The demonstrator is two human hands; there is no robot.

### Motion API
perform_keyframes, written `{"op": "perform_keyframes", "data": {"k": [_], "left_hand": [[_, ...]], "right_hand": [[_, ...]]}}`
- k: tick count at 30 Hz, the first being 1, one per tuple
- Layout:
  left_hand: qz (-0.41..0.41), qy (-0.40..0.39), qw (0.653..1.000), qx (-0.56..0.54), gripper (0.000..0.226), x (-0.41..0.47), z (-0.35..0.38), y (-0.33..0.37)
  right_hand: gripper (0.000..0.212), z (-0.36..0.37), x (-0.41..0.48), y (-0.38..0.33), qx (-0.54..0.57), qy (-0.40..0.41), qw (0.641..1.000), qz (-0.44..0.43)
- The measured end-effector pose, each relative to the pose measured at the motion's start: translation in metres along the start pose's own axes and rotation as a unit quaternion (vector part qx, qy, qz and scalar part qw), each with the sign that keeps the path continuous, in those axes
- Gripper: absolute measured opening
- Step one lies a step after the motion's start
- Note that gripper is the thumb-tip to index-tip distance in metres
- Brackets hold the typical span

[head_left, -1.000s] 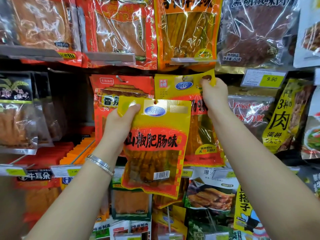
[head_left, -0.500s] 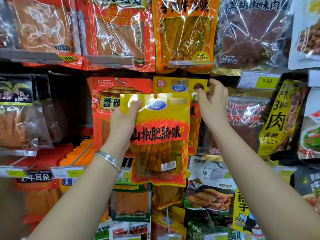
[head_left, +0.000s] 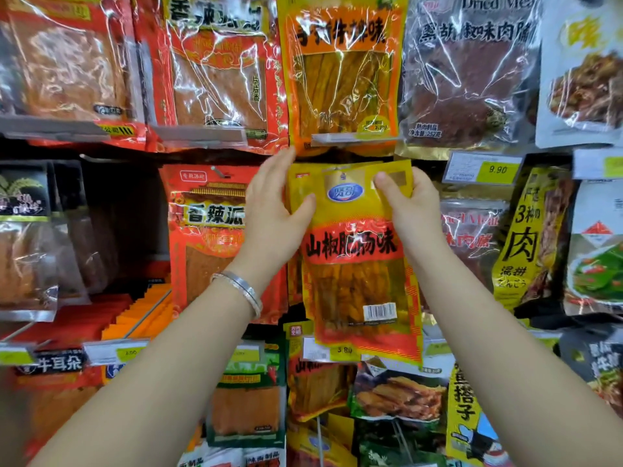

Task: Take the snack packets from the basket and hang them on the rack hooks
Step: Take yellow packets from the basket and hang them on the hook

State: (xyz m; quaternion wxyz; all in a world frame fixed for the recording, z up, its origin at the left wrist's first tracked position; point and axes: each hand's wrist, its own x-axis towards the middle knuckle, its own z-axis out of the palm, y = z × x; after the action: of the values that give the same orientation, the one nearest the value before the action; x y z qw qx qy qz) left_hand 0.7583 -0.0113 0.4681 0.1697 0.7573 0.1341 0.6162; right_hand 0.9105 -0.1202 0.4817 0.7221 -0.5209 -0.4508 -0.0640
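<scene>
1. The yellow snack packet [head_left: 360,264] is held upright against the middle of the rack [head_left: 135,203], its top edge just under the upper row of goods.
2. The left hand [head_left: 273,210] takes the packet's upper left edge: the thumb lies on the front face and the fingers run up behind and beside that edge, so the grip pinches the packet.
3. The right hand [head_left: 411,203] takes the upper right corner, thumb pressed on the front near the top and fingers tucked behind; this grip also pinches the packet.
4. The punched hole at the top of the packet sits between the two thumbs, above the blue oval logo. The hook it faces is hidden behind the packet.
5. A second yellow packet [head_left: 298,183] of the same kind hangs directly behind, its top left corner showing beside the left thumb.
6. A silver bracelet [head_left: 242,288] circles the left wrist.
7. Just left hangs a red packet [head_left: 205,230] on its own hook [head_left: 219,171], partly covered by the left hand.
8. Above, an orange packet [head_left: 340,72] hangs down to the left fingertips, with a dark meat packet [head_left: 468,72] beside it.
9. To the right, a clear dried meat packet [head_left: 472,230] shows behind the right wrist, under a price tag [head_left: 485,170] reading 9.90.
10. Another price tag [head_left: 337,350] sits at the held packet's bottom edge.
</scene>
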Motion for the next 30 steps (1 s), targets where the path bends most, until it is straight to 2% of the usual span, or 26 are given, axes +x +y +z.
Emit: {"op": "perform_keyframes", "data": {"k": [2, 4, 12, 19, 23, 27, 30], "left_hand": [[0.039, -0.059, 0.997, 0.002, 0.064, 0.004, 0.002, 0.007], [0.042, -0.084, 0.995, -0.016, 0.065, 0.006, 0.004, 0.01], [0.024, -0.086, 0.996, -0.032, 0.064, 0.007, 0.005, 0.014], [0.018, -0.097, 0.993, -0.071, 0.063, 0.005, 0.004, 0.013], [0.019, -0.109, 0.991, -0.079, 0.065, 0.006, 0.004, 0.011], [0.028, -0.126, 0.989, -0.069, 0.069, 0.005, 0.004, 0.009], [0.028, -0.135, 0.988, -0.075, 0.07, 0.004, 0.003, 0.009]], "right_hand": [[0.007, 0.002, 0.009, 0.0, -0.003, 0.015, 1.0, -0.003], [0.008, 0.006, 0.016, 0.001, -0.007, 0.021, 1.0, 0.003], [0.021, 0.013, 0.028, 0.007, -0.044, 0.043, 0.998, 0.029], [0.016, 0.013, 0.027, 0.01, -0.08, 0.025, 0.996, 0.01], [0.007, 0.021, 0.032, 0.02, -0.163, 0.021, 0.986, -0.013], [0.018, 0.029, 0.034, 0.029, -0.274, 0.002, 0.961, -0.039], [0.046, 0.029, 0.03, 0.038, -0.354, -0.016, 0.934, -0.043]]}}
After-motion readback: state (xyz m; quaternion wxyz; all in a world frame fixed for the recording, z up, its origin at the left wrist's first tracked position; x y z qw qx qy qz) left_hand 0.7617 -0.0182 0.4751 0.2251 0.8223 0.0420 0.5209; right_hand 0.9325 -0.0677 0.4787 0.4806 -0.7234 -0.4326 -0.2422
